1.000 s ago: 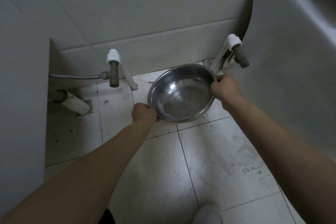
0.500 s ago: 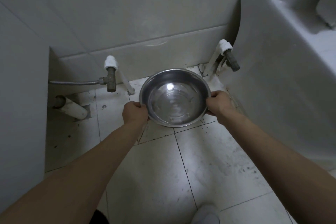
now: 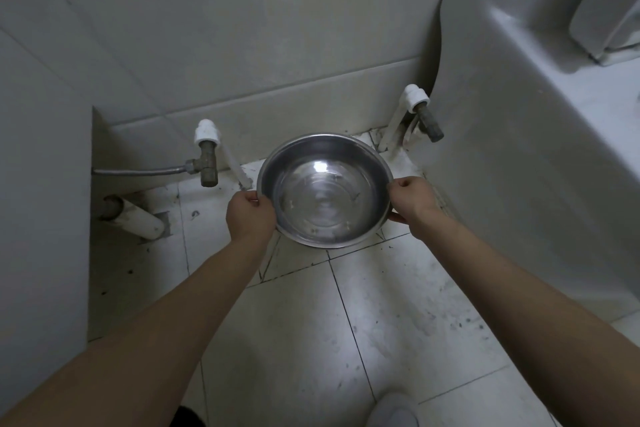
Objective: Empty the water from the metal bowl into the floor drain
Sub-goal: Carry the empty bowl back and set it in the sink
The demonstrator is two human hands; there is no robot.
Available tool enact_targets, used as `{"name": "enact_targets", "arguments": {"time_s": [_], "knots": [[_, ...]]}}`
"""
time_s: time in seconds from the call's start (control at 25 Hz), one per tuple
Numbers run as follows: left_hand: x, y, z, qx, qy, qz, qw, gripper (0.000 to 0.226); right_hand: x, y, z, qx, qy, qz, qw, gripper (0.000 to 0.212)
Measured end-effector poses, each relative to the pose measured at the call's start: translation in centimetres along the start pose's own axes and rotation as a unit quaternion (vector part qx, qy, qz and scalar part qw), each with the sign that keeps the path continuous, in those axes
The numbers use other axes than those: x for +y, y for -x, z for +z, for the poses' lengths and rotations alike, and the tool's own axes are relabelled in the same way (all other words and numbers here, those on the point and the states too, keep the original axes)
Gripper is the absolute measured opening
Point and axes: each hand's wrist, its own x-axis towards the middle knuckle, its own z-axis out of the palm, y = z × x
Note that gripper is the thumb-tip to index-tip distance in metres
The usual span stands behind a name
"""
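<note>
I hold a round metal bowl [image 3: 325, 189] level above the tiled floor, near the back wall. My left hand [image 3: 250, 217] grips its left rim and my right hand [image 3: 410, 199] grips its right rim. The inside of the bowl shines, with a few drops or a thin film of water on its bottom. No floor drain shows; the bowl hides the floor beneath it.
A metal valve with a braided hose [image 3: 206, 163] juts from the wall at left, a second valve [image 3: 427, 121] at right. A white pipe [image 3: 138, 220] lies on the floor left. A large grey fixture [image 3: 526, 166] fills the right side. My shoe [image 3: 393, 411] is at the bottom.
The bowl was tilted away toward the wall one second ago; it is now level and lower, nearer to me. Both hands kept their grip on the rim.
</note>
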Motion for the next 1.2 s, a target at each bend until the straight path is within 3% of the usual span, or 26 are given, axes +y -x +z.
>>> {"name": "enact_targets", "arguments": {"time_s": [0.44,0.68,1.2], "knots": [[0.3,1.0,-1.2,0.045,-0.007,0.039,0.998,0.009,-0.7,0.9,0.8,-0.023,0.030,-0.007,0.999,0.016],[1.8,5.7,-2.8,0.059,-0.017,-0.010,0.998,0.016,-1.7,5.0,-2.1,0.008,0.067,-0.022,0.998,0.020],[19.6,19.5,-14.2,0.052,-0.058,-0.005,0.997,0.022,-13.7,23.7,-15.2,0.048,0.029,-0.005,0.998,0.022]]}}
